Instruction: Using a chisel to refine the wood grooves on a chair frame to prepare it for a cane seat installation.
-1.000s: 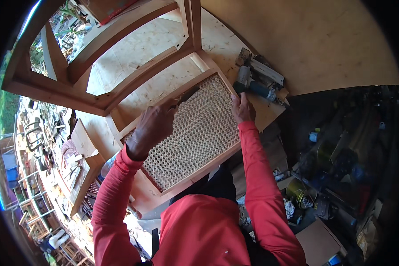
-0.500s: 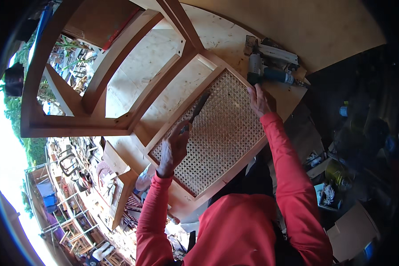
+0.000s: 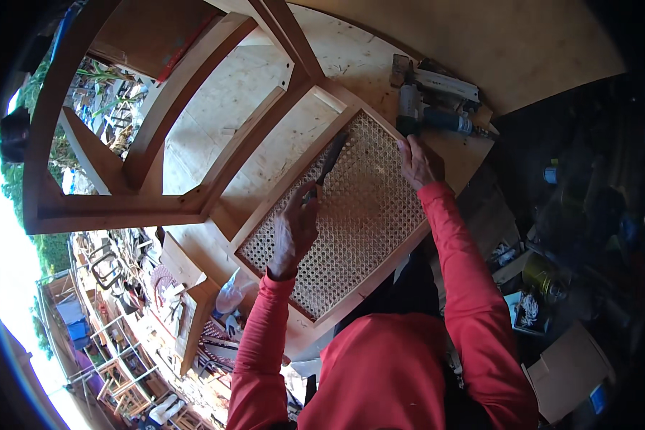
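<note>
Cream woven-cane panel (image 3: 369, 215) at worktop (image 3: 265, 165) edge: my left hand (image 3: 294, 233) grips slim dark tool (image 3: 331, 154), best angled low; right hand (image 3: 421, 166) pinches brown wooden frame (image 3: 294, 183).

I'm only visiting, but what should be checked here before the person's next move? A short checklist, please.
1. Left hand holding the dark-bladed tool: ok.
2. Right hand clear of the blade: ok, woven cane shows between them.
3. Cane inside the wooden frame: ok, it spans the opening.
4. Power tool well away from the right hand: not ok, I'd say; it lies close to the fingertips.
5. Blade tip touching the cane: cannot tell from above.
</note>
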`<state>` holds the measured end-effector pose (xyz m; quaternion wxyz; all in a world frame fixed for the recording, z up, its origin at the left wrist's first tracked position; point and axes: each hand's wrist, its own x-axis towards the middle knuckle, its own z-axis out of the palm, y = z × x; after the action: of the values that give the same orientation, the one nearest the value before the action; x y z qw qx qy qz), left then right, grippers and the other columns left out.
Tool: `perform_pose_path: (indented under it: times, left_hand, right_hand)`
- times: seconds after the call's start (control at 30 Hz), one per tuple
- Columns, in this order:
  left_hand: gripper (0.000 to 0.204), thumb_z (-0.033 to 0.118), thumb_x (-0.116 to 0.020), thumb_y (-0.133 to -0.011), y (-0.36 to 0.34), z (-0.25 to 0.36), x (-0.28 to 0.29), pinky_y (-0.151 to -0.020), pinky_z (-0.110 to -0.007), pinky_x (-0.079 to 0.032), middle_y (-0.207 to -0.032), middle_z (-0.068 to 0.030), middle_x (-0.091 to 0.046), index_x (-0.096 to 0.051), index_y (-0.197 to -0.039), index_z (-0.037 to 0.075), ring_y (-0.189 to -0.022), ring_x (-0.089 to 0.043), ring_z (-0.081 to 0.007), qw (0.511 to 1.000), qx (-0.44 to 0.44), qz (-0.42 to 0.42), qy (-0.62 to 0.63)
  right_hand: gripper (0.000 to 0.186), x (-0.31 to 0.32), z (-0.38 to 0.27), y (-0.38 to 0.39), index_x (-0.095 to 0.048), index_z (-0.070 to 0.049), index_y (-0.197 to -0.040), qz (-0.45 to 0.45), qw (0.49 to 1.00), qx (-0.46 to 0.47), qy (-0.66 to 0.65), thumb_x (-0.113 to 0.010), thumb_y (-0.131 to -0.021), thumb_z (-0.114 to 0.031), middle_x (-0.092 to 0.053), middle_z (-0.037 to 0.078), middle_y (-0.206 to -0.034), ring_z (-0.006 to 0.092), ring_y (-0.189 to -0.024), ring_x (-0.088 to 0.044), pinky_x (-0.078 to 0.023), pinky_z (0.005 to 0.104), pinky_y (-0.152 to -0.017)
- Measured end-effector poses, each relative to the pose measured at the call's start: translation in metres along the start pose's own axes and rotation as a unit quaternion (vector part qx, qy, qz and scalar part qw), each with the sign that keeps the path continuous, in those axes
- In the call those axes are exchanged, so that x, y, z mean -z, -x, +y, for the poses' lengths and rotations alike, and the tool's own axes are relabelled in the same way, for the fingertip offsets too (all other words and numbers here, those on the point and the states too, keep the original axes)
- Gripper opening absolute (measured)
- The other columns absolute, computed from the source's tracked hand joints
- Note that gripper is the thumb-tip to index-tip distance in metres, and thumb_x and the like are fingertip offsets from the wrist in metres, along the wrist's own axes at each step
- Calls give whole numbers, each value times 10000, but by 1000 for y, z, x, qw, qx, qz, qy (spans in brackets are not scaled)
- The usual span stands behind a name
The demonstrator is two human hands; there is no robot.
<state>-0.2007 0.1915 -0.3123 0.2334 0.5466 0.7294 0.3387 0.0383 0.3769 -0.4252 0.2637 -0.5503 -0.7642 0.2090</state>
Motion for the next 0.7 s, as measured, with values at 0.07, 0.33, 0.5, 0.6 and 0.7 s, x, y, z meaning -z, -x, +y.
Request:
perform_pose_path:
  times: [0.07,0.33,0.5,0.6,0.7]
  left_hand:
    - [315,115,-625,-1027,-7,7,-6,-539,-365,-473,-723,-147,-672,-642,-1342,113,-593,-664,-211,999,41,-17,-16]
    - [295,153,-595,-1069,22,2,8,-654,-280,-501,-822,-67,-687,-651,-1346,66,-727,-619,-99,998,65,1,26]
    - [299,151,-606,-1059,21,5,9,-616,-296,-499,-751,-68,-665,-654,-1342,65,-671,-607,-105,996,85,4,12]
    - [274,114,-619,-1023,22,-5,7,-567,-387,-511,-754,-161,-703,-667,-1292,85,-620,-701,-230,999,25,37,11]
    - [271,116,-621,-1021,-11,22,-9,-550,-386,-508,-759,-174,-703,-671,-1285,80,-605,-700,-237,999,19,5,-26]
  right_hand:
    - [304,0,4,2,-620,-87,-988,5,1000,2,-4,-572,-1051,-380,-690,199,-883,443,-811,-678,-525,541,-689]
    - [301,-3,1,-4,-631,-86,-991,-3,1000,2,-10,-593,-1042,-379,-700,196,-889,437,-830,-688,-535,534,-697]
    - [313,-2,7,0,-626,-87,-977,17,1000,-9,-23,-590,-1045,-391,-692,197,-888,437,-833,-682,-531,523,-695]
    - [330,-5,4,-1,-626,-88,-977,21,1000,2,-6,-572,-1052,-405,-686,190,-879,440,-824,-675,-524,533,-701]
    - [343,-1,9,-5,-623,-86,-970,-5,1000,-17,-16,-555,-1059,-411,-672,197,-876,443,-826,-668,-520,545,-699]
